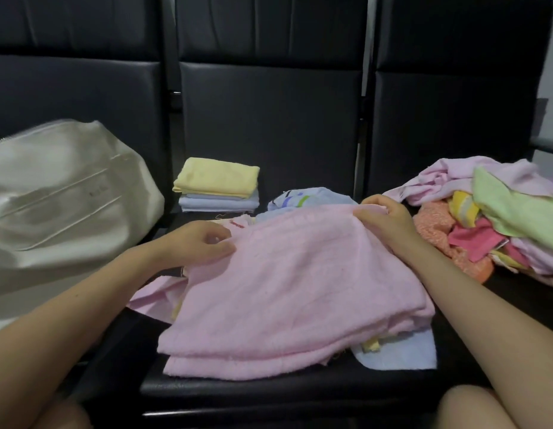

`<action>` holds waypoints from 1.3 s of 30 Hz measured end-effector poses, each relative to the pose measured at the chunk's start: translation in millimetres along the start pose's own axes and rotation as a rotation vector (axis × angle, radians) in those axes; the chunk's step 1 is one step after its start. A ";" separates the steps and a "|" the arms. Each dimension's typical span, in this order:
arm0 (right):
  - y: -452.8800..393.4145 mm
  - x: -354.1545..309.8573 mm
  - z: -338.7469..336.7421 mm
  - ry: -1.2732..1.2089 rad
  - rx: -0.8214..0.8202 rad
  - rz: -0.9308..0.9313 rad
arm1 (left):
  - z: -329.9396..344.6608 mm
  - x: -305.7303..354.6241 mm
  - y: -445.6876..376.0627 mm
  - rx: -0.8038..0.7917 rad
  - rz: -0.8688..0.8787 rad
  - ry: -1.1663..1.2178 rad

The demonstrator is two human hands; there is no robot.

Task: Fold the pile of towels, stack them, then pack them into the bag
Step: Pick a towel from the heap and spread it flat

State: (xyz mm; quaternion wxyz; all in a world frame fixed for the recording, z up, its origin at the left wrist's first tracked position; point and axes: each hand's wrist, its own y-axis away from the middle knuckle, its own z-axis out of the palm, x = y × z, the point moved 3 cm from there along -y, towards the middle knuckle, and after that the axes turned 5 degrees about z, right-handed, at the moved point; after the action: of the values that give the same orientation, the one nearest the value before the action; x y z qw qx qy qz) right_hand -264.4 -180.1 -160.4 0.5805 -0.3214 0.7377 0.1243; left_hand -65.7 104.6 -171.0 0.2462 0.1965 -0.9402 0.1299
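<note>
Pink towel (287, 274) sits nearest you on the seat, folded once, near edges doubled. Your left hand (204, 243) pinches its far-left corner and your right hand (383, 218) grips the far-right corner, fingers curled on the cloth, likely to square the edge before the next fold. Folded stack (218, 185) waits behind, clear of your work. Bag (61, 193) lies left, loose pile (485, 212) right, both within reach.

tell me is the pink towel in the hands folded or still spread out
Partly folded. The pink towel is doubled over, two layers showing at its near edge, while the left hand and right hand pinch its far corners.
</note>
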 end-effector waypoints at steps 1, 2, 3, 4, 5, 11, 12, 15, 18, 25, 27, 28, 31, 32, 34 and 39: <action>0.7 -1.8 -1.1 -0.032 0.030 -0.004 | -0.7 -1.2 1.9 -0.017 -0.010 -0.017; 1.6 -2.6 -2.3 -0.043 0.041 -0.012 | -1.9 -2.8 3.8 -0.026 -0.028 -0.024; 3.0 -2.7 -3.1 -0.029 0.033 -0.020 | -3.4 -5.6 5.0 -0.021 -0.046 -0.036; 5.9 -2.0 -4.3 0.001 0.005 -0.019 | -5.7 -8.9 5.5 -0.003 -0.060 -0.055; 8.8 -0.3 -5.9 0.039 -0.038 -0.003 | -8.3 -11.9 5.4 0.022 -0.069 -0.077; 16.0 8.0 -16.5 0.194 -0.051 0.080 | -6.8 -11.3 12.4 0.114 -0.092 -0.263; 18.4 4.3 -18.4 0.168 0.006 0.075 | -7.5 -7.6 14.7 0.159 -0.099 -0.285; 27.2 -24.4 -27.3 -0.005 0.130 0.072 | -29.6 18.4 20.7 0.401 -0.121 -0.213; 27.5 -77.5 -40.5 -0.070 0.194 -0.014 | -71.0 49.5 19.5 0.666 -0.142 0.091; 48.1 -215.6 -69.4 -0.385 0.225 -0.215 | -169.9 134.0 26.4 0.931 -0.033 0.534; 54.9 -238.9 -76.5 -0.520 0.181 -0.190 | -193.4 152.0 34.4 0.967 0.015 0.531; 58.0 -249.4 -80.0 -0.591 0.154 -0.174 | -204.8 159.6 38.8 0.985 0.039 0.532; 55.9 -274.3 -90.4 -0.743 0.045 -0.141 | -235.4 178.2 48.6 1.029 0.041 0.575; 53.0 -280.0 -92.7 -0.744 0.021 -0.121 | -243.5 182.6 50.8 1.030 0.018 0.613; 46.7 -287.1 -96.0 -0.707 0.009 -0.073 | -255.1 185.8 52.5 0.998 -0.052 0.669; 34.5 -275.2 -95.9 -0.511 0.010 0.043 | -249.5 161.7 41.6 0.787 -0.180 0.506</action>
State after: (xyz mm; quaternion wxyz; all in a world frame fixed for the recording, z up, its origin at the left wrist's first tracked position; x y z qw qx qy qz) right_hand -327.3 -116.5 119.1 0.7468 -0.2609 0.5745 0.2101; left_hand -110.6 177.2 116.8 0.3845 0.3179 -0.7094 0.4978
